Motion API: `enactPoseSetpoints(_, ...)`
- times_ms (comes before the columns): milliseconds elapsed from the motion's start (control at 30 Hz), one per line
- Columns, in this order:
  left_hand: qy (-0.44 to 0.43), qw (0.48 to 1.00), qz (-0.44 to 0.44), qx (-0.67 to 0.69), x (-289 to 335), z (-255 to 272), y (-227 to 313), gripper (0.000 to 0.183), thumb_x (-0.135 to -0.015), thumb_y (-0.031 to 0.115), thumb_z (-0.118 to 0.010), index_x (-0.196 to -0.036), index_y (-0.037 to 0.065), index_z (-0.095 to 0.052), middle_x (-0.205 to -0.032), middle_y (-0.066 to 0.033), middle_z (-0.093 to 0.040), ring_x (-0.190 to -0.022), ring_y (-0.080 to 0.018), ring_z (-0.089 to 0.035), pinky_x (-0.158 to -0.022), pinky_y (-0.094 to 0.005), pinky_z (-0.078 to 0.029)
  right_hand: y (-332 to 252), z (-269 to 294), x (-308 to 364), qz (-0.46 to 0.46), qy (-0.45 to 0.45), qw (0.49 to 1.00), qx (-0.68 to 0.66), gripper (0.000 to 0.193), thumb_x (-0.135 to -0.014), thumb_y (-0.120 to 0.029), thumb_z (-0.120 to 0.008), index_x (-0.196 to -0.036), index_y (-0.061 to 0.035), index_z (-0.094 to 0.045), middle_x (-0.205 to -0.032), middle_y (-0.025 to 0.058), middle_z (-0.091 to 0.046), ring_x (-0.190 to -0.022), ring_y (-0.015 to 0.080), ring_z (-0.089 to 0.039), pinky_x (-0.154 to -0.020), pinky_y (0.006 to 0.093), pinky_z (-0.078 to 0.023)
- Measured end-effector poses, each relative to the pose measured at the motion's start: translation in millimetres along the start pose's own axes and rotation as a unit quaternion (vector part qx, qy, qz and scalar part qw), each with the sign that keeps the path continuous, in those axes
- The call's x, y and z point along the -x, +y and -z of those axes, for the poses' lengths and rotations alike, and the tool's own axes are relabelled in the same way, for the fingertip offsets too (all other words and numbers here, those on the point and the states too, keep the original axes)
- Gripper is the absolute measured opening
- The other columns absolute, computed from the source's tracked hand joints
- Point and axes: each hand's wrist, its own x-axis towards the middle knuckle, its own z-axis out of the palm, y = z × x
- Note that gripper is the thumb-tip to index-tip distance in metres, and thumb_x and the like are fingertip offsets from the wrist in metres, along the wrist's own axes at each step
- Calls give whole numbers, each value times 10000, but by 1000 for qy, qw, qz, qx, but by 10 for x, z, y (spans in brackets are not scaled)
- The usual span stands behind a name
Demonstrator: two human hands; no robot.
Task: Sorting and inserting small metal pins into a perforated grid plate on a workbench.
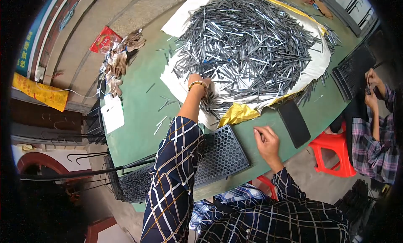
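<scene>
A large heap of thin dark strips (252, 37) lies on a spread white sack (170, 77). At the heap's near left edge my left hand (199, 84), with a beaded bracelet at its wrist, is curled closed among the strips; its fingertips are partly hidden. My right hand (267, 145) hovers over the table's near side with its fingers bent in and the thumb against them. What it holds, if anything, is too small to make out. Between my arms lies a black tray with rows of round holes (222, 155), partly covered by my left sleeve.
The green table (134, 92) carries a flat black block (294, 123), a yellow sack flap (238, 114), loose strips, gloves (119, 60) and a white sheet (112, 114). Another black tray (136, 182) sits left. At right, a co-worker's hands (372, 90) work near a red stool (333, 153).
</scene>
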Motion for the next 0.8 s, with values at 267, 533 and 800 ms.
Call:
enactPoseSetpoints(267,-81,985,-53,145,-43,99,-194,456,-745,255,-653,-1007,-108,-569,-895,-211,-642,-785,-302,-638,-686,-387,-492,-3,28,-6,-4,12,1000,-3,78,-816,-29,-634,-888,-22,-664,-716,25,-548,-481,68,-400,-434,230,-311)
enactPoseSetpoints(533,-159,861,-69,478,317,223,-145,267,-752,187,-659,-923,-13,-616,-774,-81,-627,-613,-182,-584,-561,-328,-488,-26,66,4,-2,6,1000,-14,85,-820,-41,-626,-897,-12,-648,-702,56,-537,-473,106,-404,-444,263,-335)
enactPoseSetpoints(800,-282,684,-5,673,218,11,-318,126,-848,169,-626,-881,53,-587,-734,-43,-601,-639,-178,-593,-618,-306,-524,-43,-7,20,4,-6,1000,-20,84,-819,-40,-623,-894,-11,-648,-701,59,-538,-479,117,-409,-451,264,-340)
